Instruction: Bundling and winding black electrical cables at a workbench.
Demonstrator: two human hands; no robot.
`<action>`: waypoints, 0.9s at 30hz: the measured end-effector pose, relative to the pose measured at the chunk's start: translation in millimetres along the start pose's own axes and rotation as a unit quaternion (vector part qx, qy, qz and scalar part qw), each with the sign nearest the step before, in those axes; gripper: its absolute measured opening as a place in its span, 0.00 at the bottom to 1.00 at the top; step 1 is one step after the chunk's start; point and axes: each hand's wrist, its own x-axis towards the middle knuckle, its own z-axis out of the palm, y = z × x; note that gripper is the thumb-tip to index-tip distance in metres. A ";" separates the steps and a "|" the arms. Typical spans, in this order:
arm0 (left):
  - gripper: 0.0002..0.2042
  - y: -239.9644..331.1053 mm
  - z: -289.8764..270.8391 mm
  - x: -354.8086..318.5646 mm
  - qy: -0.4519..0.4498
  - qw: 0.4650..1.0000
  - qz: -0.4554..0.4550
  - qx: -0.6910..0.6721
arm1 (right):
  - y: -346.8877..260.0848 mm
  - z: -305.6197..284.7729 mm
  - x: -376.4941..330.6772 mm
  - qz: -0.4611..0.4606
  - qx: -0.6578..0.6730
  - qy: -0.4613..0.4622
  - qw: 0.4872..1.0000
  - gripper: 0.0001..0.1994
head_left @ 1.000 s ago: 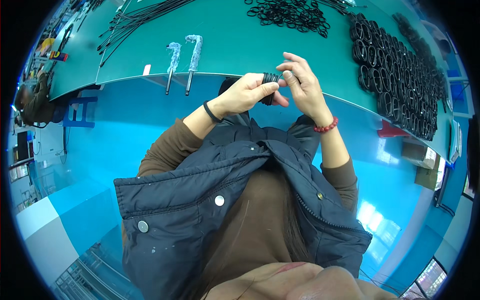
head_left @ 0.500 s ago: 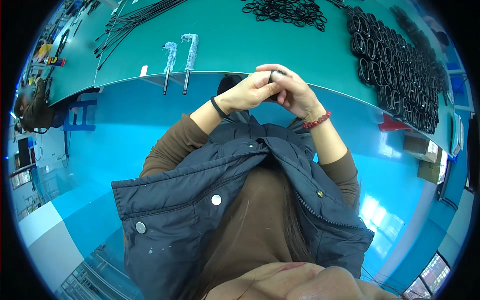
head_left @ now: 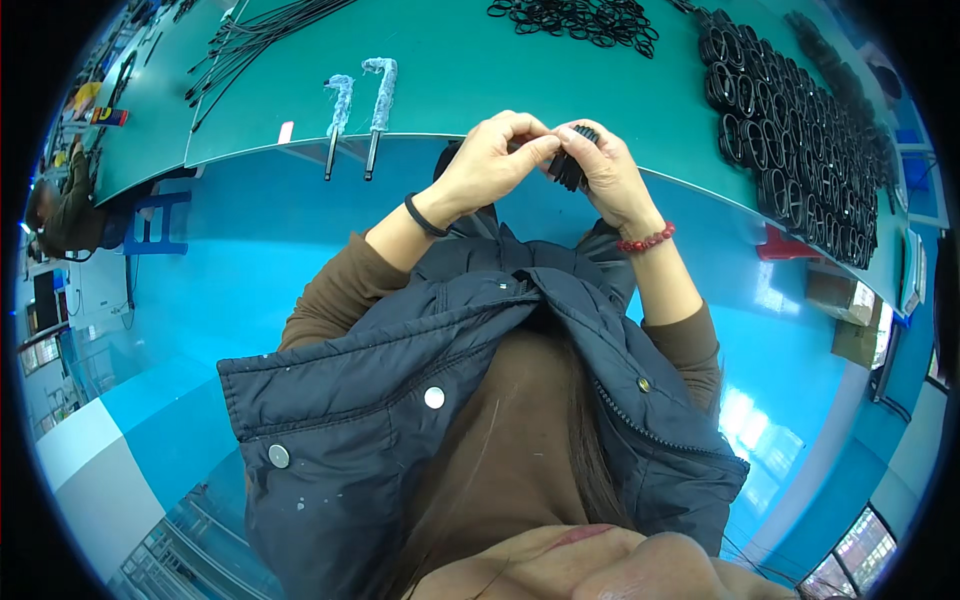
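Here's the black coil (head_left: 572,170), a tight ribbed bundle up by the table's (head_left: 480,85) near edge, and the right hand (head_left: 617,182) has it gripped, thumb across the top! The left hand (head_left: 495,165) is right there at its left side, fingers curled, thumb forward; whether it pinches a strand, I can't tell. This looks like the handling of one wound bundle between two hands, and the next move seems to call for a firm right grip, so the turns don't spring loose, with fine fingertip work from the left. Farther out, two hooked rods in pale blue wrapping (head_left: 380,95) overhang the edge, small black loops (head_left: 580,22) lie heaped beyond, and rows of black bundles (head_left: 790,150) crowd the right
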 end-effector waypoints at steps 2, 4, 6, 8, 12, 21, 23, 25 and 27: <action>0.09 5.1 0.5 -3.9 -0.009 0.991 0.030 0.129 | -5.3 2.4 -2.0 -0.024 -0.040 -0.018 0.999 0.13; 0.09 10.1 0.4 -7.1 -0.019 0.964 0.059 0.257 | -9.3 4.4 -4.4 -0.048 -0.080 -0.036 0.995 0.13; 0.10 15.7 -2.2 -7.8 -0.052 0.967 0.053 0.243 | -8.0 7.0 -7.0 -0.083 -0.113 -0.038 0.989 0.13; 0.10 20.4 -5.3 -8.3 -0.118 0.969 0.038 0.214 | -4.5 10.6 -9.1 -0.150 -0.175 -0.040 0.972 0.13; 0.11 22.0 -3.7 -9.9 -0.171 0.982 0.004 0.075 | -8.4 14.2 -10.9 -0.199 -0.251 -0.060 0.945 0.14; 0.10 12.6 2.8 -18.9 -0.175 0.982 0.030 -0.060 | -33.7 20.1 -24.5 -0.067 -0.058 -0.154 0.984 0.23; 0.09 13.8 4.0 -19.6 -0.166 0.984 0.020 -0.066 | -30.3 10.8 -22.8 -0.067 0.026 -0.190 0.979 0.25; 0.09 13.2 4.0 -20.1 -0.161 0.984 0.015 -0.068 | -29.8 9.7 -23.1 -0.067 0.069 -0.208 0.973 0.26; 0.09 10.3 3.1 -21.4 -0.166 0.984 0.030 -0.055 | -32.7 13.1 -27.2 -0.084 -0.035 -0.165 0.982 0.26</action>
